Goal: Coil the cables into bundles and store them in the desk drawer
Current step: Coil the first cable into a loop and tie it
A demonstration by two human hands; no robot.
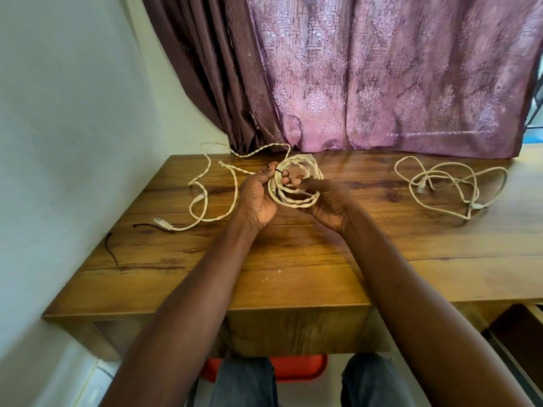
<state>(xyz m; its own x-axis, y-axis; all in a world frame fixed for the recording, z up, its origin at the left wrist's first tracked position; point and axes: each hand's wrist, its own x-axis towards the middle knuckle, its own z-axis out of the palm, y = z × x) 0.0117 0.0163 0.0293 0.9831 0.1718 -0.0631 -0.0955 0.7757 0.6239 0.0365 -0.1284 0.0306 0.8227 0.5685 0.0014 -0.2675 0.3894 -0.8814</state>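
Observation:
A cream twisted cable coil [305, 183] of several loops hangs just above the wooden desk [293, 254], held between both hands. My left hand [258, 198] pinches its left side, where a thin black tie crosses the loops. My right hand [323, 201] grips the lower right of the coil, fingers through the ring. The cable's loose tail [205, 183] snakes left across the desk to a clear plug [162, 223]. A second cream cable [449, 186] lies in loose tangled loops at the right. The drawer front [293, 327] under the desk edge appears closed.
Two black ties lie at the desk's left: one [147, 226] beside the plug, one [111, 248] near the edge. A purple curtain [382, 83] hangs behind the desk, a white wall stands to the left. A red stool [293, 368] is under me.

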